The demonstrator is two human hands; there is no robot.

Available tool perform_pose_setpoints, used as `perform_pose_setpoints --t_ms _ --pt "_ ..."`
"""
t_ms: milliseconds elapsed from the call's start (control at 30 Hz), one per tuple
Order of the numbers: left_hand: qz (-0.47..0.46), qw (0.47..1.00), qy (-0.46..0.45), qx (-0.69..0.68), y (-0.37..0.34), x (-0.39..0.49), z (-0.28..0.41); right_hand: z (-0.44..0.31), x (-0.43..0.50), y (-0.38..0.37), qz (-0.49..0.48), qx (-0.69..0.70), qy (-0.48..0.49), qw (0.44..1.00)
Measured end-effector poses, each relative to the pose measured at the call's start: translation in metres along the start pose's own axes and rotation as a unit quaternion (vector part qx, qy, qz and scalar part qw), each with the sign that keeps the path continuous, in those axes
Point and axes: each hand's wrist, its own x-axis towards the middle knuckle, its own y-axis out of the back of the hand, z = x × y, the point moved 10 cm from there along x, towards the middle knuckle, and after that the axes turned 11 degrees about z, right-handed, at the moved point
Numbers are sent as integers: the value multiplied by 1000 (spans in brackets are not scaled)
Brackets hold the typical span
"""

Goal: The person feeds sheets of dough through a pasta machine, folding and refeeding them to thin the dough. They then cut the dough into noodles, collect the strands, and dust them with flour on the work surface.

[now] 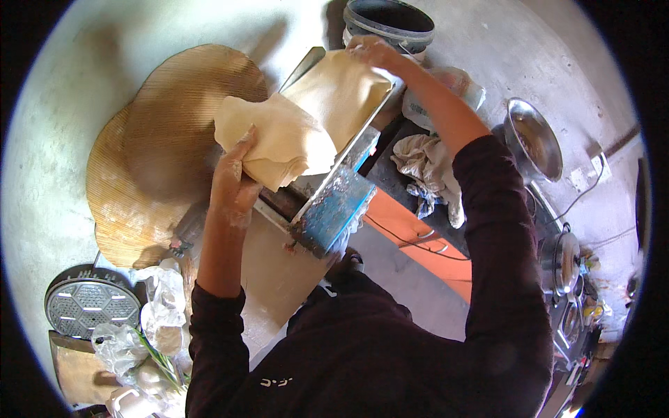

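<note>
My left hand [238, 180] grips the near end of a floury, pale dough sheet [277, 136], folded in layers with ragged edges. Thumb on top, it holds this bundle above a blue metal dough-rolling machine [334, 209]. Behind it, a smooth stretch of dough [339, 94] lies on the machine's sloping metal tray [307, 65]. At the far edge of that stretch, my right hand [372, 51] has its fingers curled on the dough. Whether both parts are one continuous sheet is hidden by the overlap.
Two round ribbed boards [193, 120] lean at the left wall. A black bucket [389, 23] stands behind the machine. To the right are a crumpled cloth [426, 162], a steel bowl [533, 138] and an orange cabinet [418, 235] with a cable across it. Plastic bags [162, 298] sit lower left.
</note>
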Motion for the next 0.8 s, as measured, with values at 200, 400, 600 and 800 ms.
perform_pose_setpoints --t_ms 200,400,600,800 --pt "33 999 -17 28 -14 20 -11 -23 -12 -29 -7 -100 38 994" --pt "-43 997 -47 -51 -110 55 -27 1 0 -24 -8 -9 112 994" --pt "50 998 1 -31 -53 109 -111 28 10 -25 -11 83 127 988" --pt "72 986 -25 145 -40 80 -114 31 1 -22 -40 64 34 997"
